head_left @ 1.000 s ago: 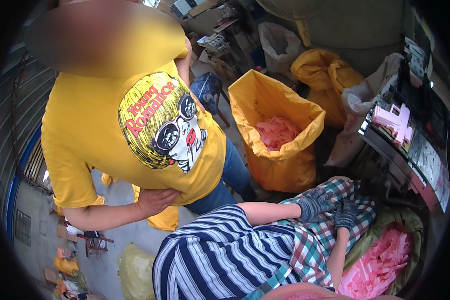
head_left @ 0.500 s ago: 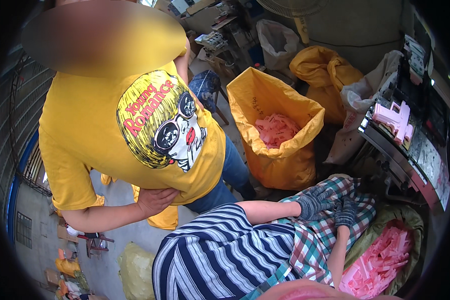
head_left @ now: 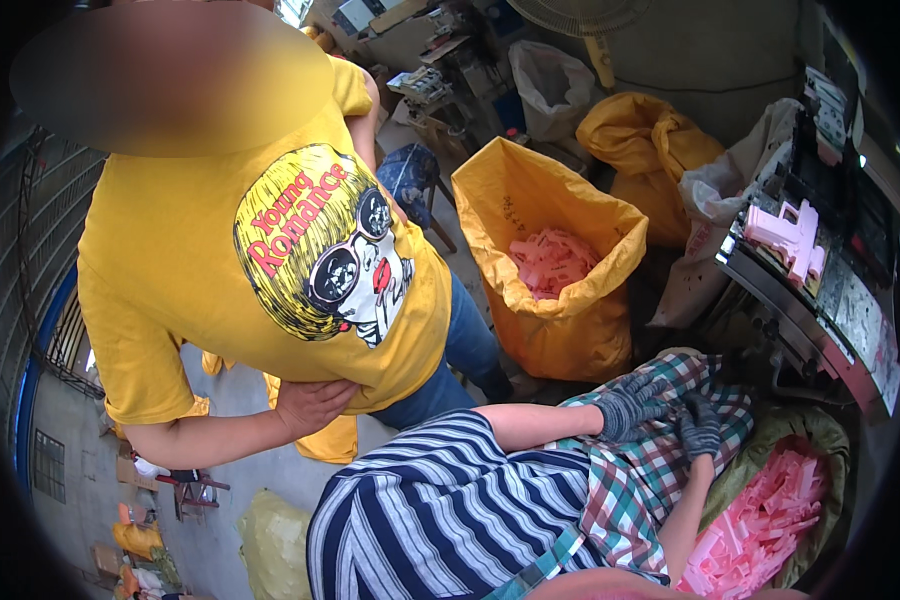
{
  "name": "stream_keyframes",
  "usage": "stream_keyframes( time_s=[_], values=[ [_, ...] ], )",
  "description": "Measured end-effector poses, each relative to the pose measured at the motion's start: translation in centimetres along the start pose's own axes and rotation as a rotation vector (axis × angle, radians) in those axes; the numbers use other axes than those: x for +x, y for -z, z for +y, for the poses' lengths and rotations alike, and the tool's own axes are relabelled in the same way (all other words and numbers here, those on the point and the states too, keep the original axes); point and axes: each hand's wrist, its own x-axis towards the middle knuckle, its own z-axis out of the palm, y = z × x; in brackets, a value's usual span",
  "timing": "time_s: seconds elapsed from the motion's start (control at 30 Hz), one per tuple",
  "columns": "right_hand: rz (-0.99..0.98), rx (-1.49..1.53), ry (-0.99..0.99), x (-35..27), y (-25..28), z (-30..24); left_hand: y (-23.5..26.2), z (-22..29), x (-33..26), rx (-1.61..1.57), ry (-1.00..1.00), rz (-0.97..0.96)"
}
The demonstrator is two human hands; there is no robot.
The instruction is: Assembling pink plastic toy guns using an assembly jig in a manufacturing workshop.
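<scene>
Both my hands wear grey knitted gloves and rest on the plaid apron (head_left: 620,490) over my lap. My left hand (head_left: 633,407) lies flat with its fingers stretched out over the cloth. Close beside it to the right, my right hand (head_left: 700,428) is also laid on the apron, fingers extended. Neither hand shows anything held. Just right of my right forearm, a dark green sack (head_left: 838,440) stands open with many pink plastic pieces (head_left: 755,525) in it.
A person in a yellow T-shirt (head_left: 170,270) stands close at the left. Ahead is an open orange sack (head_left: 570,335) holding pink pieces (head_left: 552,260). A machine table (head_left: 830,340) at the right carries a pink plastic piece (head_left: 795,240). White sacks and a fan (head_left: 598,45) stand behind.
My right hand has shifted slightly to the right on the apron, and its forearm with it. My left hand stays put. The other person's head has moved a little left.
</scene>
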Motion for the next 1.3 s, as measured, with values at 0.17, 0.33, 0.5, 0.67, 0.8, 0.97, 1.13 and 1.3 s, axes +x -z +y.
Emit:
stream_keyframes(
  time_s=[0.17, 0.33, 0.5, 0.67, 0.8, 0.97, 1.13, 1.3],
  values=[
    [0.157, -0.038, -0.054, -4.9, 7.3, -0.4, 0.0, 0.1, -0.4, -0.04, -0.032, 0.023],
    [0.374, -0.081, -0.225, -11.0, 14.9, 4.4, -2.6, -1.6, 1.8, 0.081, -0.049, 0.122],
    [0.316, -0.406, -0.353, -14.0, 18.9, 5.0, -1.6, -3.3, 2.0, 0.188, -0.18, 0.248],
    [0.277, -0.404, -0.568, -18.9, 17.5, 8.3, -1.8, -0.7, 3.4, 0.094, -0.167, 0.193],
    [0.316, -0.402, -0.341, -19.9, 14.2, 11.2, -2.3, -0.6, 2.7, 0.019, -0.144, 0.179],
    [-0.006, -0.564, -0.678, -17.6, 12.0, 9.9, -2.3, -0.9, 1.9, 0.023, -0.126, 0.139],
    [0.086, -0.624, -0.503, -17.4, 16.2, 9.1, -1.2, -0.9, 1.7, -0.034, -0.113, 0.129],
    [0.528, -0.584, -0.377, -16.3, 21.5, 2.8, -1.5, -1.5, 2.5, -0.059, -0.101, 0.159]
  ],
)
